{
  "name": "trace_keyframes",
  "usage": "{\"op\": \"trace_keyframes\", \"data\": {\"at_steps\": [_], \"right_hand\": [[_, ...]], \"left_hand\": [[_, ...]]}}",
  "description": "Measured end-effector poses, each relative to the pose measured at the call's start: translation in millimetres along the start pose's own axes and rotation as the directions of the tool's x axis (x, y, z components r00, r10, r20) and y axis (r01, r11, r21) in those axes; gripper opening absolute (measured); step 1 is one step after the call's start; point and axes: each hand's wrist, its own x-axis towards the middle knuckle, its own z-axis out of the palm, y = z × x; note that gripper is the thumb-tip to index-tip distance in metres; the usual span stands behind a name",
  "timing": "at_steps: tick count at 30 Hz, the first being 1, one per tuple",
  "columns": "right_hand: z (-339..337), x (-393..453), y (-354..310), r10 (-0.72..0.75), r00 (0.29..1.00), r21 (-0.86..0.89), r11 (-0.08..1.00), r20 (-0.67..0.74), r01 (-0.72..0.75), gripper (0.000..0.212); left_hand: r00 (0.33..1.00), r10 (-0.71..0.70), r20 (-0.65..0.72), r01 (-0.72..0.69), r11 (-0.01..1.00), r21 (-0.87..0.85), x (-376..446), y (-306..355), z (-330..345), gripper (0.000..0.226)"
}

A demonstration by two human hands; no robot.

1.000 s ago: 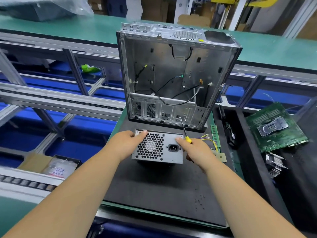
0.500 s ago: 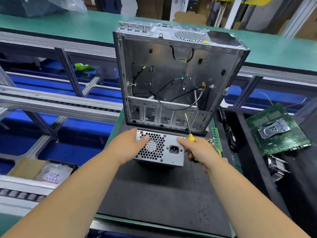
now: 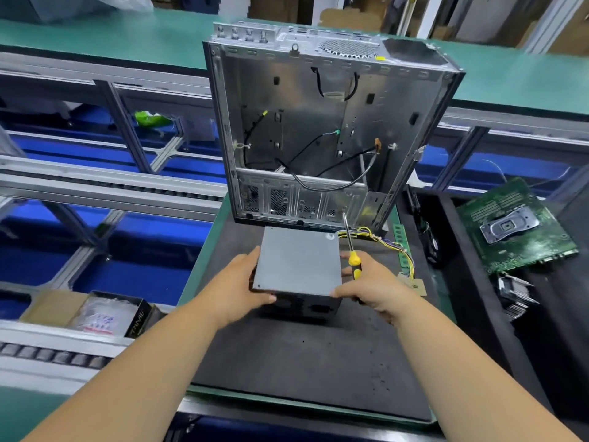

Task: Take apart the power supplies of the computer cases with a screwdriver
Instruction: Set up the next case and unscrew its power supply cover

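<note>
Power supply (image 3: 298,261) now shows a plain grey panel upward; a moment ago its fan grille and mains socket faced the camera, so it has been tipped over onto another side. It sits on the dark mat of the worktop (image 3: 302,362), just in front of the open computer case (image 3: 322,122), which stands upright at 12 o'clock. Left hand (image 3: 237,290) grips the box's near left corner, thumb on the front face. Right hand (image 3: 371,287) presses against the right edge while its fingers hold a yellow-handled screwdriver (image 3: 352,250), blade pointing up toward the case. Yellow wires (image 3: 382,242) trail off at 2 o'clock. Likely meaning: the unit is already out of the case, and the turn is to find the cover screws on this side.
</note>
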Motion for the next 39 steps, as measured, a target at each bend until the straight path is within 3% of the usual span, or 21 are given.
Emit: {"op": "trace_keyframes", "data": {"at_steps": [4,9,11,13,15,17,21,25,29,32,35,37,39], "right_hand": [[4.7,-2.1,8.2,0.039,0.999,0.064,0.997,-0.018,-0.038,0.050],[9.5,20.2,26.5,0.250,0.939,0.237,0.952,-0.234,-0.194,0.017],[6.2,20.4,42.5,0.215,0.905,0.020,0.975,-0.366,-0.223,0.019],[0.2,14.7,53.8,0.127,0.885,-0.295,0.913,-0.448,-0.281,0.020],[-4.6,10.4,59.4,0.097,0.885,-0.466,0.821,-0.456,-0.331,0.021],[-6.8,8.0,60.8,0.099,0.889,-0.551,0.752,-0.447,-0.361,0.025],[-10.4,4.1,66.1,0.079,0.893,-0.656,0.650,-0.442,-0.383,0.031],[-11.9,2.8,69.8,0.054,0.895,-0.693,0.613,-0.443,-0.380,0.038],[-14.7,5.8,67.3,0.102,0.869,-0.588,0.697,-0.485,-0.410,0.048],[-16.4,6.3,62.5,0.107,0.846,-0.573,0.691,-0.522,-0.441,0.047],[-10.9,8.9,52.6,-0.018,0.842,-0.555,0.760,-0.539,-0.339,0.042],[-0.8,13.9,40.4,-0.024,0.873,-0.439,0.871,-0.487,-0.221,0.041],[14.2,17.6,25.5,0.150,0.925,-0.207,0.950,-0.348,-0.232,0.055]], "left_hand": [[1.000,0.013,-0.027,-0.012,0.999,0.046,-8.0,-3.6,9.1,0.092],[0.998,-0.027,0.060,0.028,0.999,-0.019,-9.3,-0.8,7.5,0.085],[0.994,-0.079,0.080,0.089,0.988,-0.125,-9.9,3.4,6.4,0.060],[0.989,-0.142,0.036,0.146,0.968,-0.205,-7.5,4.2,5.8,0.043],[0.977,-0.214,-0.007,0.206,0.947,-0.245,-3.7,0.3,5.9,0.065],[0.955,-0.297,-0.017,0.282,0.920,-0.272,-2.7,-1.8,5.8,0.077],[0.924,-0.382,0.024,0.362,0.851,-0.382,0.6,-3.2,9.5,0.076],[0.894,-0.416,0.165,0.434,0.714,-0.549,9.2,-1.9,13.0,0.084],[0.887,-0.395,0.240,0.454,0.643,-0.617,15.8,-3.5,15.0,0.107],[0.884,-0.393,0.254,0.459,0.623,-0.633,21.7,-2.3,15.3,0.113],[0.870,-0.415,0.265,0.483,0.616,-0.622,27.4,-1.3,14.2,0.110],[0.866,-0.427,0.262,0.490,0.612,-0.621,32.3,-0.1,13.3,0.109],[0.865,-0.425,0.267,0.492,0.613,-0.619,37.9,2.9,14.0,0.107]]}}
